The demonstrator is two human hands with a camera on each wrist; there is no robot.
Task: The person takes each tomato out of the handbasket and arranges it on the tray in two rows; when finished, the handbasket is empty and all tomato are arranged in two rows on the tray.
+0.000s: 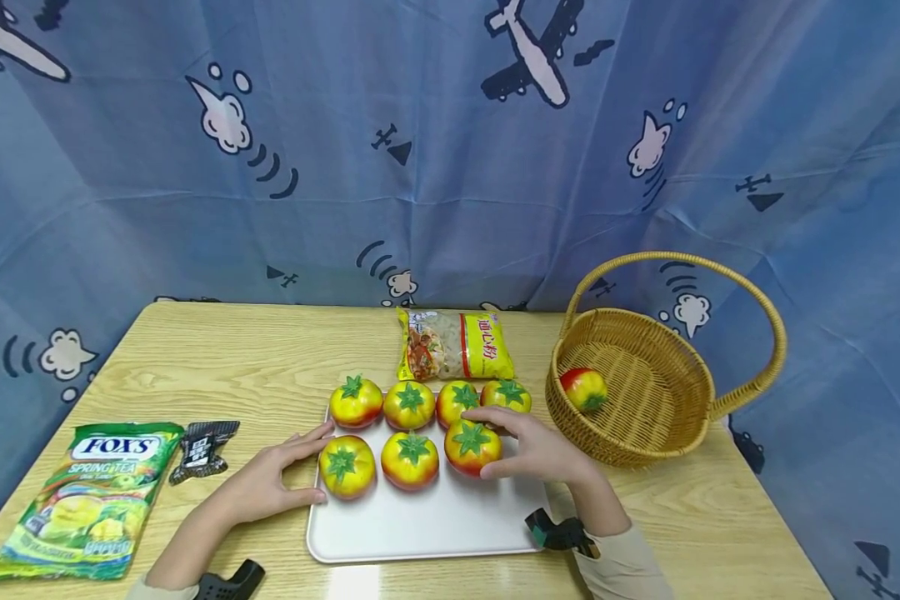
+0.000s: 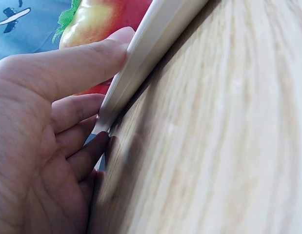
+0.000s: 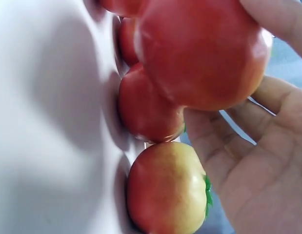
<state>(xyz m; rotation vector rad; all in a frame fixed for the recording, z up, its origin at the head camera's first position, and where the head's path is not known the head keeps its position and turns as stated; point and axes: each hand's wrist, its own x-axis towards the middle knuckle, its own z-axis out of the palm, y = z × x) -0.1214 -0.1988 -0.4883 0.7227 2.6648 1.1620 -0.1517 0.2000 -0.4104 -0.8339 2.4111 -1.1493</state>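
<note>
In the head view, my right hand point(image 1: 528, 446) grips a red-and-yellow toy tomato point(image 1: 471, 450) with a green star-shaped leaf. The right wrist view shows the held tomato point(image 3: 202, 53) clear of the white tray, its red underside visible and thumb and fingers around its sides. My left hand point(image 1: 277, 479) rests at the tray's left edge, thumb and fingers spread along it. From the left wrist, the thumb touches the tray's rim point(image 2: 141, 63). Two other tomatoes, a left one point(image 1: 347, 467) and a middle one point(image 1: 410, 461), share the front row; several more stand behind.
Right of the tray point(image 1: 427, 533) stands a wicker basket point(image 1: 633, 450) with a tall handle and one tomato point(image 1: 585, 389) inside. Behind the tray lies a yellow pasta bag point(image 1: 457, 346). At left are a green FOX'S candy bag point(image 1: 86, 504) and a small black packet point(image 1: 201, 450).
</note>
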